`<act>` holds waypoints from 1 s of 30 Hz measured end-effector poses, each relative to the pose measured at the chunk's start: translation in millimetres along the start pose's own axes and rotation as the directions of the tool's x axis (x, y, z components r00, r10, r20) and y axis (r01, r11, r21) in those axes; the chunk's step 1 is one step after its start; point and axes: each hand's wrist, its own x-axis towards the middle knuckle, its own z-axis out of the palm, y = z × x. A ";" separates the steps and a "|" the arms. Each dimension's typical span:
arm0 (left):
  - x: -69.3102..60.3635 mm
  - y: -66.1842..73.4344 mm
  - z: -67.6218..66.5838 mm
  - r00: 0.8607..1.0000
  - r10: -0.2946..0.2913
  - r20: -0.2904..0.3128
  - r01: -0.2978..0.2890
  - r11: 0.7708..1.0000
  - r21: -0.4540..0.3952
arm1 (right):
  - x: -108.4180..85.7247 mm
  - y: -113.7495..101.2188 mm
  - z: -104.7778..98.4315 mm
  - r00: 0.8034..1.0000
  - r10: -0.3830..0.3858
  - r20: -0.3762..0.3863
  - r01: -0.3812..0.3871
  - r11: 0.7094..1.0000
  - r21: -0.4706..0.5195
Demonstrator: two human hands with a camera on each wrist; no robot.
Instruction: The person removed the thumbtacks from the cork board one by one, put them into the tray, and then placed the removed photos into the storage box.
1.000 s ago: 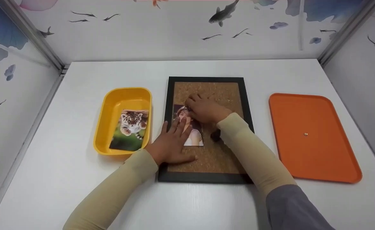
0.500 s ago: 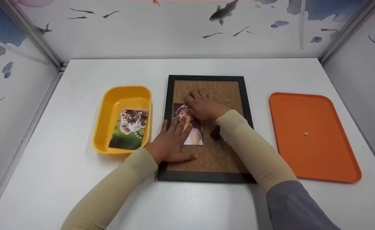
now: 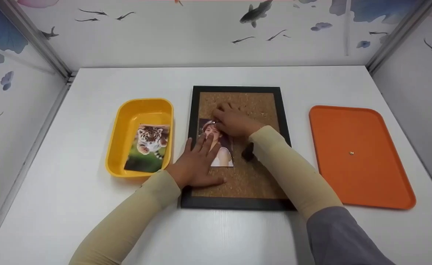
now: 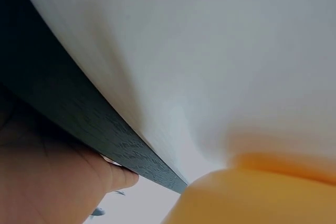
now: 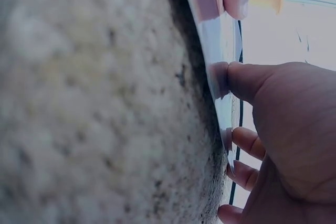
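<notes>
A portrait photo [image 3: 224, 157] lies on the brown cork board [image 3: 234, 187], near the left side of its black frame. My left hand [image 3: 197, 162] rests flat across the photo's lower left and the frame, fingers spread. At the photo's top right is my right hand [image 3: 233, 119], bent downward. From the right wrist, the thumb [image 5: 247, 80] presses on the photo while the other fingers, set apart from it, touch near its edge. A tiny shiny spot [image 3: 213, 122] shows at the photo's top beside the right hand; its kind is unclear.
Left of the board stands a yellow tub [image 3: 113, 158] holding a tiger cub photo [image 3: 147, 149]. An orange tray [image 3: 363, 180] on the right carries one small shiny piece [image 3: 351, 153]. A dark object [image 3: 248, 151] sits under the right cuff. Printed walls enclose the white table [image 3: 223, 228].
The whole head view has shifted slightly. Both hands and the portrait photo keep almost the same places on the board.
</notes>
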 end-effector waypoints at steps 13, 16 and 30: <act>0.6 0.2 0.2 1.000 0.000 0.006 0.000 1.000 -0.002 | 1.5 3.9 2.3 1.000 0.007 -0.020 -0.006 1.000 0.025; -0.1 0.1 -0.1 1.000 -0.009 0.004 0.009 1.000 -0.009 | 1.9 3.6 2.4 1.000 0.017 -0.022 -0.016 0.999 0.051; -1.7 0.8 -0.7 1.000 0.002 -0.010 -0.002 1.000 0.000 | 0.2 -1.1 0.4 1.000 -0.002 -0.019 0.002 1.000 0.006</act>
